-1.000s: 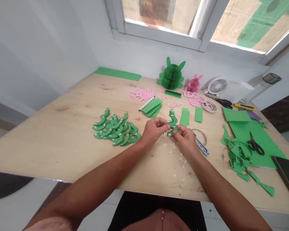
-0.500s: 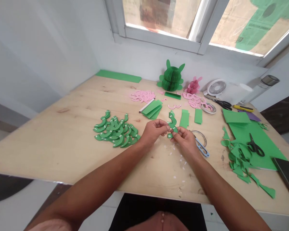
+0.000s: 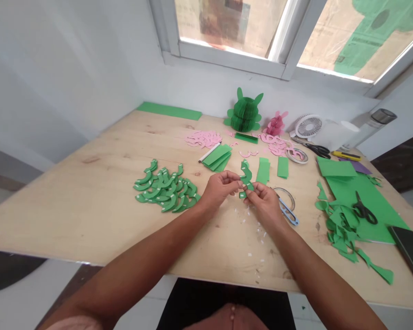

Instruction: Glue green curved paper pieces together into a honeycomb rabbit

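Between my hands is a wavy green paper cutout (image 3: 246, 172) with small white tape patches. My left hand (image 3: 223, 187) pinches its left edge, thumb and forefinger together. From the right, my right hand (image 3: 262, 198) grips its lower part with closed fingers. The fingertips hide some of the cutout's middle. A pile of similar curved green cutouts (image 3: 167, 188) with white patches lies to the left of my left hand. Beside my right hand are a light-blue cutter (image 3: 289, 213) and a tape roll (image 3: 293, 198). Tiny white scraps (image 3: 249, 254) are scattered below my hands.
Farther back are pink cutouts (image 3: 203, 139), a white pen (image 3: 209, 152), folded green paper (image 3: 218, 156), and a green honeycomb paper figure (image 3: 244, 114). On the right lie black scissors (image 3: 364, 210), green scraps (image 3: 340, 224) and a phone (image 3: 409, 254). A small white fan (image 3: 308, 126) stands near the wall.
My hands and the green cutout stay in nearly the same place, with only slight finger movement. The camera view has shifted a little.
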The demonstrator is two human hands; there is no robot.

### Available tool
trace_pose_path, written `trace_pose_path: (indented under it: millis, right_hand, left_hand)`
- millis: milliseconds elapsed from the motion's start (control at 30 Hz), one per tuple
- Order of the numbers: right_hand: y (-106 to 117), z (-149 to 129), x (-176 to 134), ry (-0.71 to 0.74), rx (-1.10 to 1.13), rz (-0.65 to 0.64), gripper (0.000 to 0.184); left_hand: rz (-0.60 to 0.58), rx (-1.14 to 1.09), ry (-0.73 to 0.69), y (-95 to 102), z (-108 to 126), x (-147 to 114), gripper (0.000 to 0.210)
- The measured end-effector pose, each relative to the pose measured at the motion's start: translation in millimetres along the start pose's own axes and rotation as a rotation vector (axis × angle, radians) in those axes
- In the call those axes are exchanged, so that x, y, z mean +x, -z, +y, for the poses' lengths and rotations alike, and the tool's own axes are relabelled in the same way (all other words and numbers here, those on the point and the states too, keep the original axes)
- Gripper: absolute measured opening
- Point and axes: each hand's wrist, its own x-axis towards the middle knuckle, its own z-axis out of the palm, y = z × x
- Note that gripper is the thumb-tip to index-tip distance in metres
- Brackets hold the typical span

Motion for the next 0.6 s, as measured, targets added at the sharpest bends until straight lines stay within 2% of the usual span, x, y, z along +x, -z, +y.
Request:
trace_pose_path:
  millis: [600]
  right_hand:
    - [-1.1,-2.8,-1.7,0.005,-0.033,-0.007,0.022]
  left_hand:
    - [-0.007,0.016,-0.008,1.6,0.3,0.2,0.018]
